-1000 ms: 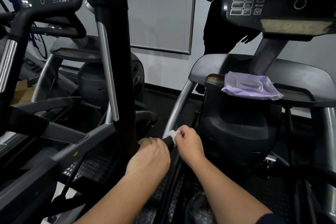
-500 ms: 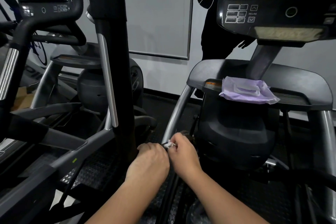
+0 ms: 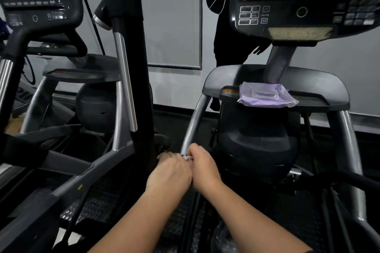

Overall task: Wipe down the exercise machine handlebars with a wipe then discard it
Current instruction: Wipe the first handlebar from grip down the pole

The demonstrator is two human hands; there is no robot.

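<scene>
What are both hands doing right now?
Left hand: closed around a dark bar, mostly hidden.
Right hand: closed, pinching the white wipe.

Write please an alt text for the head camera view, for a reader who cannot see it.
Two hands, left hand and right hand, meet low between two exercise machines, pinching a small white wipe at a bar. A purple wipe packet lies on the right machine's shelf.

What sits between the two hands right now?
In the head view, a small bit of the white wipe shows between the left hand and right hand, which are pressed close together over the handlebar.
</scene>
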